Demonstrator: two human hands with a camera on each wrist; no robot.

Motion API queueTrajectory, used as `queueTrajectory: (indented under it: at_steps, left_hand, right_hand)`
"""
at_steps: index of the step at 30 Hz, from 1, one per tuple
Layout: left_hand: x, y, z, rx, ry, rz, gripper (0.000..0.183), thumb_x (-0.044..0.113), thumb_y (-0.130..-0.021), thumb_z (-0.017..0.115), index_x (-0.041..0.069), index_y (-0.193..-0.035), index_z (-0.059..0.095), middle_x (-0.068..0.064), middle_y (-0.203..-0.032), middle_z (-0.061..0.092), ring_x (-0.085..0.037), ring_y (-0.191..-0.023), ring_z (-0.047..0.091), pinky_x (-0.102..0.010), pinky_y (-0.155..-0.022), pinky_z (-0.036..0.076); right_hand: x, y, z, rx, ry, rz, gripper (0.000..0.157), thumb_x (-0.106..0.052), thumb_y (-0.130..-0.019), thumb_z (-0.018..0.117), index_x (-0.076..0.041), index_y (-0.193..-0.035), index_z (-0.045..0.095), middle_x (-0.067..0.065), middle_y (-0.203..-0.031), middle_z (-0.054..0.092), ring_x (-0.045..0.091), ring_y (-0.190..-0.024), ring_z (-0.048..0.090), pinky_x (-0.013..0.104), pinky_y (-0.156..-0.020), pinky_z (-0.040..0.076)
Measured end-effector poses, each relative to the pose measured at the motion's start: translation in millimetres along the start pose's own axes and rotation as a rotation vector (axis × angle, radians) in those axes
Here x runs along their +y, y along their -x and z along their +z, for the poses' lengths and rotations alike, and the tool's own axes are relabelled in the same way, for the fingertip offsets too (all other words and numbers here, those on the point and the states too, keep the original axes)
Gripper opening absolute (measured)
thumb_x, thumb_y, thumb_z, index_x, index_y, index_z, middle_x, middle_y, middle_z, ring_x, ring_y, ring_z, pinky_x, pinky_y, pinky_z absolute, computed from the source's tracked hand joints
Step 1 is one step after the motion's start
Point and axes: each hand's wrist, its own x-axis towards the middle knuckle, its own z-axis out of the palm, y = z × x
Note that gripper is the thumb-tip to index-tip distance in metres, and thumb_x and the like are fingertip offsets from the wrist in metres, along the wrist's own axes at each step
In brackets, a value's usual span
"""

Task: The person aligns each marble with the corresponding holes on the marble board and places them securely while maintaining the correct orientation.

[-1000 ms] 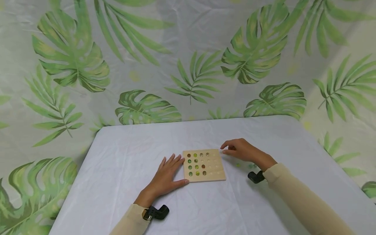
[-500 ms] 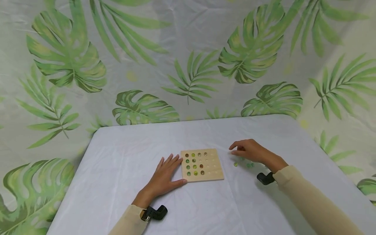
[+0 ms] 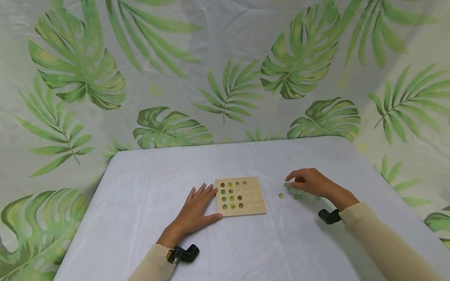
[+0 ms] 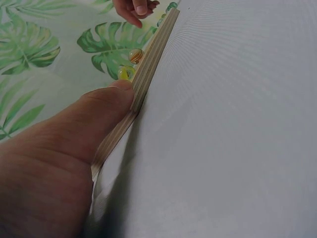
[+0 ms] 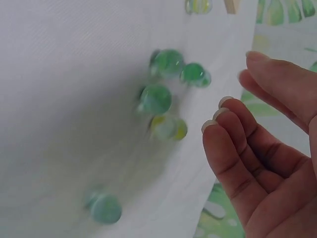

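Observation:
A square wooden board [image 3: 260, 197] with rows of round pits lies on the white cloth. Glass marbles [image 3: 232, 198] in green, yellow and brown fill its left columns, and the far row is filled furthest to the right. My left hand [image 3: 193, 212] rests spread at the board's left side, its thumb [image 4: 106, 106] at the near edge by a yellow marble [image 4: 126, 73]. To the right of the board, my right hand [image 3: 311, 182] hovers over loose green marbles [image 5: 156, 98]. Its fingers are bent with a gap to the thumb, and nothing is between them.
A lone yellow-green marble [image 3: 280, 195] lies between the board and the loose group. Another pale green marble [image 5: 106, 208] sits apart, nearer the wrist. Behind the white-covered table [image 3: 168, 168] hangs a leaf-print cloth [image 3: 239, 35].
My right hand has moved rightward from beside the board to above the loose marbles. The left hand keeps its place on the board, while the head view has shifted slightly.

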Motion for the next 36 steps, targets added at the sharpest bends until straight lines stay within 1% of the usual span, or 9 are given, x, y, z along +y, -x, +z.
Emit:
queueTrajectory:
  at_steps: [5, 13, 18, 22, 29, 36]
  left_hand:
    - [0.4, 0.1, -1.0, -0.003, 0.006, -0.001, 0.085, 0.061, -0.085, 0.061, 0.014, -0.151, 0.035, -0.006, -0.157, 0.029, -0.027, -0.147, 0.016, -0.05, -0.117, 0.004]
    - [0.9, 0.2, -1.1, -0.007, -0.002, -0.002, 0.085, 0.06, -0.085, 0.062, 0.013, -0.151, 0.034, -0.007, -0.157, 0.029, -0.027, -0.147, 0.015, -0.05, -0.117, 0.005]
    - [0.5, 0.1, -0.8, -0.01, -0.005, -0.004, 0.085, 0.06, -0.085, 0.061, 0.013, -0.151, 0.034, -0.007, -0.157, 0.028, -0.026, -0.147, 0.015, -0.05, -0.117, 0.005]
    - [-1.2, -0.3, 0.4, -0.004, -0.01, -0.003, 0.085, 0.062, -0.085, 0.06, 0.014, -0.151, 0.035, -0.006, -0.157, 0.029, -0.027, -0.147, 0.015, -0.05, -0.117, 0.004]
    - [-1.4, -0.6, 0.6, -0.002, -0.012, -0.002, 0.086, 0.063, -0.085, 0.06, 0.014, -0.151, 0.034, -0.006, -0.157, 0.029, -0.027, -0.147, 0.016, -0.05, -0.117, 0.005]
    - [-2.2, -1.5, 2.8, 0.001, -0.013, -0.005, 0.087, 0.063, -0.084, 0.061, 0.015, -0.151, 0.034, -0.005, -0.157, 0.029, -0.026, -0.147, 0.015, -0.05, -0.117, 0.005]
  right_hand:
    - [9.6, 9.1, -1.5, 0.029, 0.023, -0.016, 0.02, -0.02, -0.089, 0.071, -0.012, -0.107, 0.072, -0.005, -0.074, 0.057, 0.01, -0.065, 0.049, 0.025, -0.058, 0.043]
    - [22.1, 19.8, -4.0, 0.033, 0.022, -0.007, 0.017, -0.016, -0.086, 0.073, -0.011, -0.103, 0.073, -0.006, -0.074, 0.057, 0.009, -0.064, 0.046, 0.024, -0.056, 0.041]
    - [29.1, 22.7, -3.1, 0.034, 0.036, 0.026, 0.014, -0.012, -0.085, 0.073, -0.014, -0.099, 0.074, -0.007, -0.075, 0.059, 0.009, -0.066, 0.048, 0.024, -0.057, 0.043]
    - [34.6, 23.9, -1.1, 0.037, 0.039, 0.043, 0.013, -0.013, -0.085, 0.073, -0.015, -0.097, 0.074, -0.008, -0.075, 0.059, 0.01, -0.066, 0.047, 0.024, -0.057, 0.042]
    - [41.4, 25.5, 2.2, 0.044, 0.04, 0.054, 0.015, -0.016, -0.085, 0.074, -0.015, -0.099, 0.074, -0.009, -0.081, 0.062, 0.01, -0.067, 0.047, 0.023, -0.059, 0.042]
    - [42.4, 25.3, 3.4, 0.056, 0.033, 0.04, 0.016, -0.016, -0.084, 0.075, -0.013, -0.1, 0.074, -0.008, -0.072, 0.058, 0.008, -0.064, 0.045, 0.023, -0.056, 0.041]
